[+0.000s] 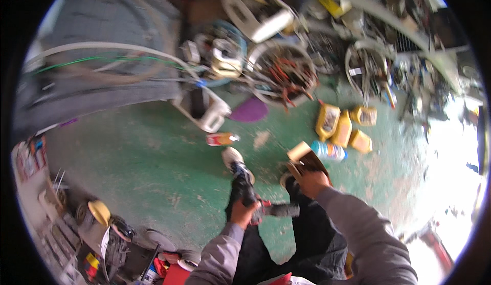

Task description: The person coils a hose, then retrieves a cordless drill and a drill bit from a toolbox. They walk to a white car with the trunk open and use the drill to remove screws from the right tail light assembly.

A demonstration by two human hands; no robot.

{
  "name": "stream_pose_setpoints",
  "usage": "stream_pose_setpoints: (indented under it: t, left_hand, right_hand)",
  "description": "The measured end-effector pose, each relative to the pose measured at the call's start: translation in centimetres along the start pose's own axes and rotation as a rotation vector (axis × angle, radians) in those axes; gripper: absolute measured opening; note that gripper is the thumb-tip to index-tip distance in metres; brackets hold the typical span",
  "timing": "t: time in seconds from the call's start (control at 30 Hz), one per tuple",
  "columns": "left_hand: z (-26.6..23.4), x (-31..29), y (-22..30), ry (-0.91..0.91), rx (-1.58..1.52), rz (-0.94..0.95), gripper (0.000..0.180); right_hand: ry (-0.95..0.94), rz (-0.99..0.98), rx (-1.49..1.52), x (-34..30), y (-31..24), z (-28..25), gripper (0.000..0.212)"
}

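My left hand [242, 214] is wrapped round a black-and-red cordless power tool [263, 211], held low in front of my legs. A dark part of it points away from me, and a thick black part sticks out to the right. Blur hides its exact kind. My right hand [312, 183] grips a small brown cardboard box [310, 163], its pale flap [298, 151] standing open. What lies inside the box cannot be made out. Just beyond the box, a clear bottle with blue liquid [330, 151] lies on the floor.
Several yellow jugs [341, 129] stand or lie ahead on the right. A bottle with orange contents [221, 139] lies by my left shoe [233, 157]. Beyond are a white cut-open container [202, 108], a purple disc [250, 110] and tubs of scrap [284, 72]. Clutter fills the lower left.
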State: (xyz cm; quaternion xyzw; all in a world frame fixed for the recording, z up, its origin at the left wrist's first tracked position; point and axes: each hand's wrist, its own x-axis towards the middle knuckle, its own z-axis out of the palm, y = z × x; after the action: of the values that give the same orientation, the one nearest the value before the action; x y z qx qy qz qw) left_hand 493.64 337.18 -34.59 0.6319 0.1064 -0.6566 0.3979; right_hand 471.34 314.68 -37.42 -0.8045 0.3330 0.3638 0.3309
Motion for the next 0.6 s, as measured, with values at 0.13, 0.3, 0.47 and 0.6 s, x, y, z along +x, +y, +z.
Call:
stream_pose_setpoints:
  t: [0.13, 0.3, 0.47, 0.6]
  left_hand:
    - [-1.6, -12.4, 3.3, 0.076, 0.082, 0.165, 0.037]
    - [-5.1, -23.4, 9.1, -0.201, -0.449, 0.174, 0.049]
    - [-11.1, -32.7, 14.8, -0.224, -0.556, 0.361, 0.05]
    - [-20.2, -39.3, 17.7, -0.172, -0.596, 0.502, 0.052]
  right_hand:
    - [0.226, -0.108, -0.102, -10.0, -2.7, -6.4, 0.049]
    - [0.189, -0.418, -0.427, -18.6, -8.8, -17.0, 0.036]
    - [0.283, -0.376, -0.409, -24.3, -24.4, -23.5, 0.037]
    - [0.434, -0.505, -0.477, -26.1, -38.1, -27.8, 0.039]
